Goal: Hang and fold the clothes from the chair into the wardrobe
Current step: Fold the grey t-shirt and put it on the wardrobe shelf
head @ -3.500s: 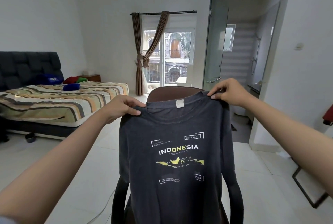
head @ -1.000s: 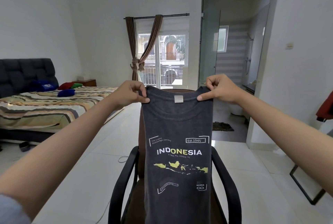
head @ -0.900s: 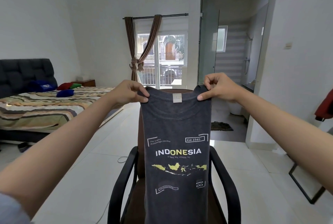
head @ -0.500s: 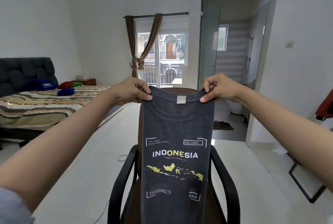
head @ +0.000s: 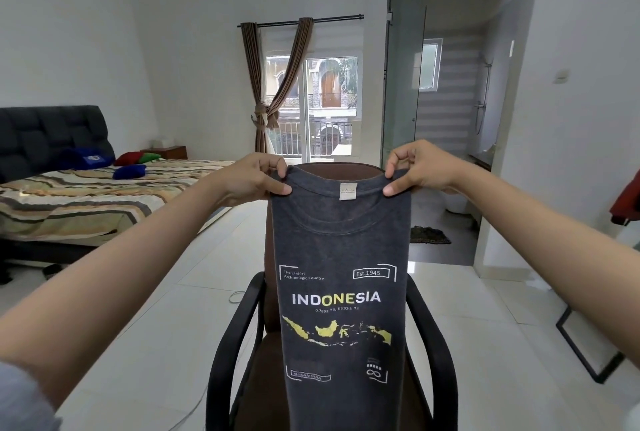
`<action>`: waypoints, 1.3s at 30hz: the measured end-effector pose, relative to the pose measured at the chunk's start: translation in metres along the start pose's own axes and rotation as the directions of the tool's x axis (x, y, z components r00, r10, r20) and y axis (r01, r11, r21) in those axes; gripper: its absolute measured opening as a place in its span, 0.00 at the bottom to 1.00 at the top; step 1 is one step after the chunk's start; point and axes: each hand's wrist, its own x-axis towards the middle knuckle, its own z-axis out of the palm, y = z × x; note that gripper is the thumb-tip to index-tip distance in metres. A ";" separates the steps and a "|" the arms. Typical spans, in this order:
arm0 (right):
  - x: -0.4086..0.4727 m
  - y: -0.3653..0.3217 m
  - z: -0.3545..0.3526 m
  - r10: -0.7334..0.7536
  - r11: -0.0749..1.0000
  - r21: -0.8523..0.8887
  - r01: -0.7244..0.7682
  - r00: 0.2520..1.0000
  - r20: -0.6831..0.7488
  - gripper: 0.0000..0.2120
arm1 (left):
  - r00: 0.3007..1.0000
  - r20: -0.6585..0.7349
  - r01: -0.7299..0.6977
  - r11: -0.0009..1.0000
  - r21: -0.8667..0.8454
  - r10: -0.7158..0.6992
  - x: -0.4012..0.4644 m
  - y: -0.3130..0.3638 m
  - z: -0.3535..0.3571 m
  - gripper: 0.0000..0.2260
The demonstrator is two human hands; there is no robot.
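Observation:
A dark grey T-shirt (head: 341, 243) printed with "INDONESIA" and a yellow map hangs in front of me as a narrow panel, its sleeves folded out of sight behind it. My left hand (head: 256, 179) pinches its top left corner beside the collar. My right hand (head: 417, 169) pinches the top right corner. Behind the shirt stands a brown office chair (head: 337, 171) with black armrests; most of its back and seat are hidden by the cloth. No wardrobe is in view.
A bed (head: 79, 198) with a striped cover stands at the left. A glass door with tied curtains (head: 268, 84) is straight ahead, an open bathroom doorway (head: 450, 125) to the right. A red garment (head: 628, 198) and a black metal frame (head: 588, 351) sit at the right edge.
Since 3.5 s ago the shirt's sleeves have been folded back, making it narrow, and my hands have moved closer together. In the last second the shirt only swayed slightly.

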 end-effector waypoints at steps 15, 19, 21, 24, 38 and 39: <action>0.001 0.024 0.012 0.036 0.854 0.520 -0.014 0.999 -0.032 0.18 | 0.995 -0.089 0.049 0.997 -0.064 -0.054 0.025 -0.030 0.001 0.16; 0.018 0.038 0.013 0.063 0.790 0.613 0.011 0.993 -0.100 0.17 | 0.994 -0.106 0.018 0.986 -0.165 -0.036 0.046 -0.035 0.002 0.16; 0.029 0.043 0.011 0.083 0.777 0.630 -0.006 0.992 -0.094 0.16 | 0.995 -0.093 0.024 0.981 -0.192 -0.042 0.060 -0.041 0.000 0.19; 0.048 0.052 0.005 0.108 0.788 0.613 -0.055 0.993 -0.050 0.15 | 0.994 -0.092 0.038 0.981 -0.192 -0.056 0.083 -0.052 -0.004 0.17; 0.162 0.089 0.017 0.246 0.700 0.690 -0.186 0.969 0.011 0.15 | 0.997 0.005 0.082 0.980 -0.184 -0.082 0.188 -0.086 -0.046 0.07; 0.169 0.092 0.017 0.241 0.711 0.679 -0.186 0.971 0.013 0.13 | 0.996 0.002 0.083 0.980 -0.182 -0.084 0.194 -0.088 -0.049 0.07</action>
